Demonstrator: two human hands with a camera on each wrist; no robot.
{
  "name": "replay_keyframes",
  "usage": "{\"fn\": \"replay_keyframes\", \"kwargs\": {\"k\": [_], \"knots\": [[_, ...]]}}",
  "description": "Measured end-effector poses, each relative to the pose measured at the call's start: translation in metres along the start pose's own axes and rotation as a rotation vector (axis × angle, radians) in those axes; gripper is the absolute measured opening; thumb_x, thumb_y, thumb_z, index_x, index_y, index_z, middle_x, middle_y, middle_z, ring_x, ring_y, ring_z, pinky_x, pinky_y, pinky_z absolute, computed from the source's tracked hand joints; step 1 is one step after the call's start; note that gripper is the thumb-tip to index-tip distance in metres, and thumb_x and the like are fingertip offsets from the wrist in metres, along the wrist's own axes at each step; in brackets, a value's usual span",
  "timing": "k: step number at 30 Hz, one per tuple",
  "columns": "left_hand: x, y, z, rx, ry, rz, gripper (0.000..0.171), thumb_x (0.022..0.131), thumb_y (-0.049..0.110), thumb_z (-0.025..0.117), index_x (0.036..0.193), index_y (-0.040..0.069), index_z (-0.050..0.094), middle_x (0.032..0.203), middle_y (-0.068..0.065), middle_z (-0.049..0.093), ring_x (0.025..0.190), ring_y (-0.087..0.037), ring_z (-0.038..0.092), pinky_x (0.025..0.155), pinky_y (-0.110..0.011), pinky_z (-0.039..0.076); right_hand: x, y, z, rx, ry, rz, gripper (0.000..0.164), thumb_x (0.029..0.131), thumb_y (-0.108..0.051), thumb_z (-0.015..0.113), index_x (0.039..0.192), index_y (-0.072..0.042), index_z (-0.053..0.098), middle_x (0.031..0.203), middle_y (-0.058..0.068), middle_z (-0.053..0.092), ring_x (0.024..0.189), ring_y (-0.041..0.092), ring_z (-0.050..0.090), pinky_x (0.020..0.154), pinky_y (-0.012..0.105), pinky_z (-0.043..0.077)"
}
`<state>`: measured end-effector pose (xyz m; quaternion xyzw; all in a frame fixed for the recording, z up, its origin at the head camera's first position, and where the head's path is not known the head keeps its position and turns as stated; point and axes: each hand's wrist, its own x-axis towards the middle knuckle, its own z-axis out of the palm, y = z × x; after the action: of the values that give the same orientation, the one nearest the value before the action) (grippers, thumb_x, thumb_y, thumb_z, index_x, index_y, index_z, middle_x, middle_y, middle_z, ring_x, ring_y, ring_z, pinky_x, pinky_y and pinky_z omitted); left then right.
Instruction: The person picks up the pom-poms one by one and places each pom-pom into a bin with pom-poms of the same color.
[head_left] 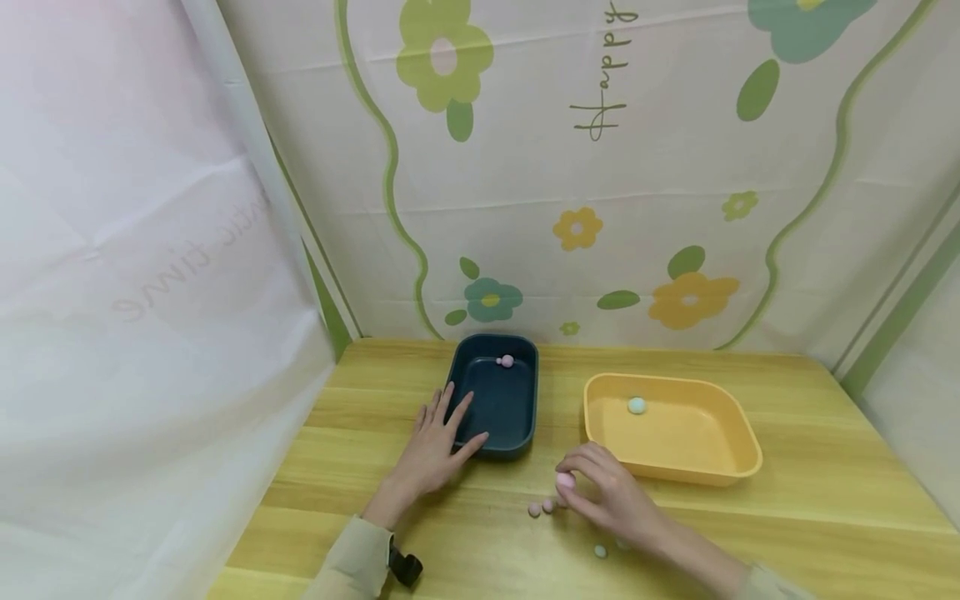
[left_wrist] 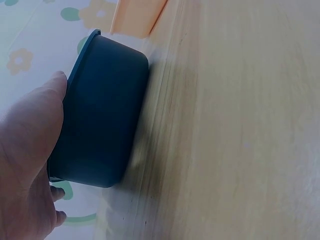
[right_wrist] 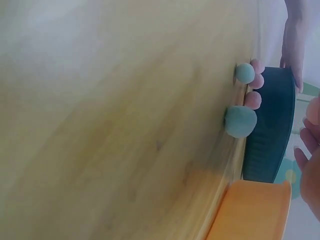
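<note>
My left hand [head_left: 427, 454], fingers spread, rests on the left and near rim of a dark blue tray [head_left: 495, 408]. A larger pink ball [head_left: 507, 361] and a tiny one lie inside at its far end. Between thumb and fingers, my right hand [head_left: 618, 500] pinches a pink ball [head_left: 566, 481] above the table. Small pink balls [head_left: 534, 510] lie just left of that hand. In the right wrist view, a larger pale green ball [right_wrist: 241, 121] and a smaller green ball [right_wrist: 245, 73] lie near three pink ones; the right arm partly hides some in the head view.
A yellow-orange tray [head_left: 675, 442] stands to the right, holding a pale green ball [head_left: 637, 406]. Both trays sit on a wooden table [head_left: 825, 475]. A flower-print cloth [head_left: 525, 167] hangs behind the table, and white cloth [head_left: 150, 375] hangs at the left.
</note>
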<state>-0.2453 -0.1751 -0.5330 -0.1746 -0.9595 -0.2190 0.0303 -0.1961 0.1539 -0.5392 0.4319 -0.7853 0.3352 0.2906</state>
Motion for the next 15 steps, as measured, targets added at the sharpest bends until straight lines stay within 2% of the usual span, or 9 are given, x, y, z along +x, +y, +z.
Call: {"fn": "replay_keyframes", "kwargs": {"k": [7,15], "knots": [[0.001,-0.001,0.001,0.005,0.002,0.002,0.085,0.110,0.066,0.052,0.177,0.021,0.026,0.186,-0.019,0.009,0.173,-0.045,0.012,0.139,-0.069,0.015,0.007,0.006,0.004,-0.030,0.016,-0.019,0.020,0.111,-0.028,0.068,0.104,-0.011,0.077,0.104,-0.002,0.075,0.099,0.013,0.067,0.101,0.020,0.050],[0.001,0.000,0.001,0.007,-0.002,0.006,0.084,0.110,0.066,0.051,0.177,0.022,0.026,0.186,-0.019,0.009,0.173,-0.045,0.011,0.138,-0.070,0.015,0.023,0.015,0.007,-0.037,0.003,0.029,0.016,0.108,-0.024,0.073,0.104,-0.009,0.077,0.104,-0.003,0.074,0.099,0.014,0.066,0.098,0.022,0.051]]}}
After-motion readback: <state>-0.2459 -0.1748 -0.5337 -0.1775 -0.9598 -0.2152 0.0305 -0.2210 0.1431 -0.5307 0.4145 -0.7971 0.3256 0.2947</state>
